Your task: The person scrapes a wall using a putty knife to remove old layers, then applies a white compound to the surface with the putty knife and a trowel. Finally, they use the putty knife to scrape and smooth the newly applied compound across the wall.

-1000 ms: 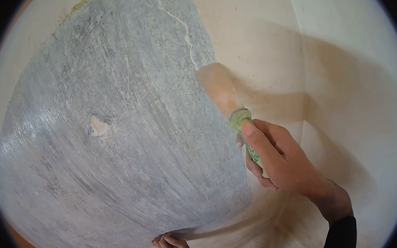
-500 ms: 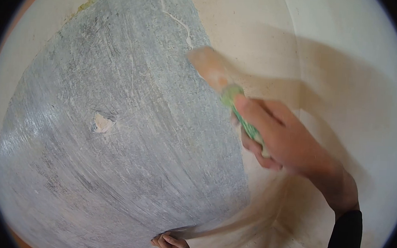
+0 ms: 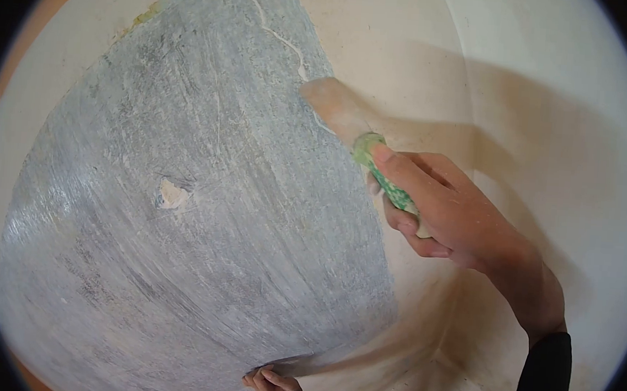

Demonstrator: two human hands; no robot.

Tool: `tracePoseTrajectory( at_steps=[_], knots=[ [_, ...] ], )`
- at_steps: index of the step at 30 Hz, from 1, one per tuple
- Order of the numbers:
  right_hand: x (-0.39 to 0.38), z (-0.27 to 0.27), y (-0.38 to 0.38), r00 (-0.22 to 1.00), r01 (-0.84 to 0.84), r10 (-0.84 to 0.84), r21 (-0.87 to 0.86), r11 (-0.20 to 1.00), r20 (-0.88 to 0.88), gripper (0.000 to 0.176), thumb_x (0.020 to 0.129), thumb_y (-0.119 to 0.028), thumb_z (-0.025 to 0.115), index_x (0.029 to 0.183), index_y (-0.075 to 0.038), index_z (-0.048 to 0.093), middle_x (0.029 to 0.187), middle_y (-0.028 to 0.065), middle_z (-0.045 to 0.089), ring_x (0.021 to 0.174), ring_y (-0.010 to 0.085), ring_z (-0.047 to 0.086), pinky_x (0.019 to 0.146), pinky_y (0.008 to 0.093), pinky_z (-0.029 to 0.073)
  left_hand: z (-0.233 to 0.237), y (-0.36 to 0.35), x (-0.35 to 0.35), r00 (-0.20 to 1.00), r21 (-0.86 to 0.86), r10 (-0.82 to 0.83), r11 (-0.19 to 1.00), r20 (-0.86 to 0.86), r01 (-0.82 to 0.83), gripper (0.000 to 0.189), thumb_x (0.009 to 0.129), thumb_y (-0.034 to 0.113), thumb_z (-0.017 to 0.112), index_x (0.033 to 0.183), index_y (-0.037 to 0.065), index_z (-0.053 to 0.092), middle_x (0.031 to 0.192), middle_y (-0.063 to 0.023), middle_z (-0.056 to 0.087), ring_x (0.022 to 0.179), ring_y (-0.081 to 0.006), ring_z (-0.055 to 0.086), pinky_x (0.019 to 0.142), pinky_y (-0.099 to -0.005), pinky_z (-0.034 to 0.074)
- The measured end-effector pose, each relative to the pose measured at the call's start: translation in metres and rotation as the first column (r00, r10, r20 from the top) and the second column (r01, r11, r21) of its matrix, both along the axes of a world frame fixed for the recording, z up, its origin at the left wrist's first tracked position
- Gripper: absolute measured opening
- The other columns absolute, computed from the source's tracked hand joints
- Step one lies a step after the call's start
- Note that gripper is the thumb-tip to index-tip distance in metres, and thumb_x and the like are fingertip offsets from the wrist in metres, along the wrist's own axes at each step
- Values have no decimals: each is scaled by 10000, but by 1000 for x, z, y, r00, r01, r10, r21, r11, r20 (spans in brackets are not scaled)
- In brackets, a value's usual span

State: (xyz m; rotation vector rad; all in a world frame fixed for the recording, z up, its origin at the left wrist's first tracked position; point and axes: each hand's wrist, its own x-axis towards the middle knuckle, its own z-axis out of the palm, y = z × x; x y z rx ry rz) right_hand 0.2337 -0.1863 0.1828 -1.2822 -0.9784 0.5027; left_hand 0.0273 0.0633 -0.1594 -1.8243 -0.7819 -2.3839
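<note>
My right hand (image 3: 443, 212) grips the green handle of a scraper (image 3: 381, 178). Its flat orange-brown blade (image 3: 334, 108) lies against the wall at the right edge of a large grey scraped patch (image 3: 196, 209). A thin white crack line (image 3: 281, 39) runs down the grey patch toward the blade. My left hand (image 3: 271, 384) rests with curled fingers against the wall at the patch's lower edge, holding nothing that I can see. A small pale chipped spot (image 3: 174, 194) sits mid-patch.
Cream-painted wall (image 3: 404, 49) surrounds the grey patch. An inside corner (image 3: 469, 155) with a second cream wall (image 3: 567, 104) lies right of my right hand. The floor edge (image 3: 447, 365) shows at the bottom right.
The scraper blade moved up and left along the patch's right edge, then held near the crack line. My left hand stayed put.
</note>
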Motion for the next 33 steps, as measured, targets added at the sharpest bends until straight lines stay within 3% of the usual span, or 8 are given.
tracePoseTrajectory(
  at_steps=[13, 22, 24, 26, 27, 28, 30, 33],
  knots=[
    [6, -13, 4, 999, -50, 49, 72, 996, 2, 457, 1002, -472, 447, 841, -48, 505, 585, -25, 434, 398, 40, 302, 357, 222, 229, 3, -6, -9, 993, 13, -11, 1000, -116, 13, 337, 965, 223, 456, 688, 34, 498, 699, -79, 450, 726, -258, 436, 673, -396, 347],
    [16, -19, 1, 982, -128, 144, 131, 983, -121, 412, 1000, -464, 490, 870, -73, 520, 625, -18, 473, 438, 34, 362, 366, 211, 247, 9, -19, -16, 988, -172, -104, 982, -113, 83, 387, 992, 290, 446, 720, 21, 506, 726, -71, 448, 733, -230, 423, 684, -374, 349],
    [20, -26, 11, 949, -187, 225, 180, 966, -220, 393, 998, -461, 504, 888, -84, 525, 644, -17, 491, 460, 35, 393, 371, 205, 253, 14, -23, -17, 977, -221, -198, 959, -80, 176, 371, 988, 290, 458, 720, 35, 483, 732, -62, 451, 756, -229, 408, 725, -378, 321],
    [20, -25, 22, 773, -229, 346, 275, 934, -532, 350, 998, -446, 512, 927, -104, 526, 660, -29, 505, 484, 15, 402, 377, 191, 256, 15, -23, -19, 974, -250, -220, 948, -59, 198, 373, 988, 289, 461, 721, 30, 480, 737, -62, 452, 758, -225, 408, 732, -375, 322],
    [30, -30, 26, 706, -429, 533, 316, 846, -467, 366, 1008, -475, 480, 945, -117, 524, 638, -59, 459, 457, -3, 341, 365, 174, 232, 16, -26, -18, 967, -285, -251, 930, -35, 231, 375, 988, 288, 464, 722, 24, 477, 741, -63, 452, 760, -222, 408, 739, -373, 323],
    [34, -35, 28, 702, -436, 538, 316, 843, -467, 366, 1008, -475, 480, 945, -117, 524, 638, -59, 459, 457, -3, 341, 365, 174, 232, 17, -27, -18, 969, -284, -244, 932, -35, 224, 375, 988, 288, 464, 722, 24, 477, 741, -63, 452, 760, -222, 408, 739, -373, 323],
    [35, -40, 30, 485, -576, 778, 522, 628, -400, 421, 1006, -531, 448, 929, -123, 514, 624, -83, 404, 449, -10, 293, 357, 161, 210, 21, -31, -20, 954, -304, -299, 912, -30, 276, 358, 990, 278, 460, 765, 5, 514, 763, -59, 457, 773, -188, 438, 720, -343, 356],
    [23, -40, 31, 469, -500, 741, 547, 672, -481, 454, 1011, -554, 400, 883, -129, 494, 619, -92, 354, 427, 3, 244, 333, 165, 173, 27, -38, -21, 953, -375, -303, 885, -21, 274, 337, 982, 253, 470, 771, -2, 529, 769, -58, 462, 772, -184, 437, 725, -335, 357]
  ],
)
